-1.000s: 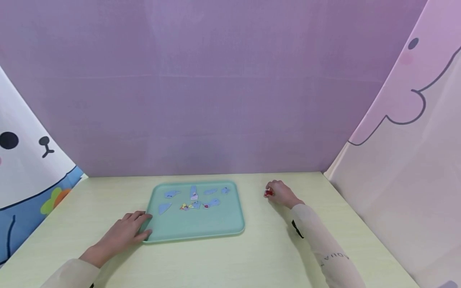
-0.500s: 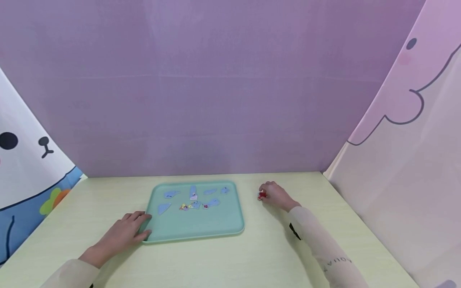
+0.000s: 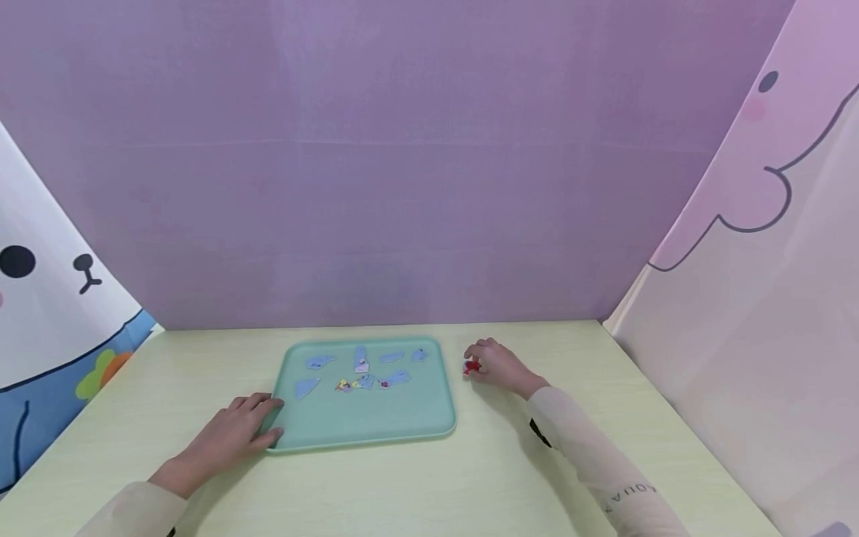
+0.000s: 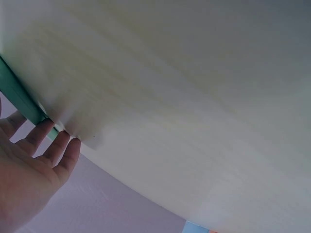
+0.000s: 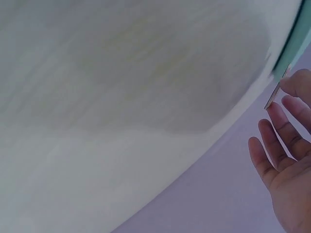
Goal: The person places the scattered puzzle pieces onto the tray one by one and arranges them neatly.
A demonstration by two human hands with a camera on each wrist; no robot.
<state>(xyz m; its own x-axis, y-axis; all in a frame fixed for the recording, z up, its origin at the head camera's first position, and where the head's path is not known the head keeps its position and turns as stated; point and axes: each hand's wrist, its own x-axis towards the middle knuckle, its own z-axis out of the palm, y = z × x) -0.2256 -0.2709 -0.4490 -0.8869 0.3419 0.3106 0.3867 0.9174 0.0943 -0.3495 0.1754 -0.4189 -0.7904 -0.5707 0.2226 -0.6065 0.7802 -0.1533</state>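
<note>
My right hand (image 3: 502, 367) pinches a small flat red puzzle piece (image 3: 472, 367) between thumb and fingertips, just off the right edge of a mint-green tray (image 3: 362, 429). In the right wrist view the puzzle piece (image 5: 275, 93) is seen edge-on at the thumb, and the other fingers of the right hand (image 5: 286, 155) are spread. My left hand (image 3: 231, 432) rests with relaxed fingers on the tray's left rim. Fingertips of the left hand (image 4: 39, 160) touch the green tray rim (image 4: 19, 94) in the left wrist view.
On the tray lie several irregular blue pieces, among them a triangular one (image 3: 306, 387) and a yellow-marked one (image 3: 344, 385). The pale table (image 3: 403, 496) runs back to a purple cloth (image 3: 429, 186). Printed curtains (image 3: 765, 321) hang at both sides.
My right hand has moved left across the table toward the tray with the red puzzle piece in its fingers. The left hand and the tray have stayed put.
</note>
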